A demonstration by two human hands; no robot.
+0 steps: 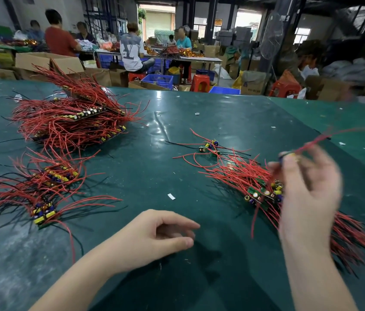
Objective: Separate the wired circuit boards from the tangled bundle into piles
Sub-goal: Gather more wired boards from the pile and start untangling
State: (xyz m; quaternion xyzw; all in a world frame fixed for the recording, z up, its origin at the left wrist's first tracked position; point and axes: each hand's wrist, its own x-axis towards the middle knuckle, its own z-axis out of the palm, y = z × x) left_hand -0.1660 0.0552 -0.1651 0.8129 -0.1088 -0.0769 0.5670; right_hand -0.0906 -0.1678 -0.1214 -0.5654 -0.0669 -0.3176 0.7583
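Right hand is up over the tangled bundle by the bench's right edge, pinching one small board. It's blurry, so I think the grip's on the board, not its red wires. Left hand sits loose and empty near the front edge. Sorted piles lie along the left edge. These boards look light and the wires floppy and snaggy, so I'd grip the stiff board edge and lift slowly.
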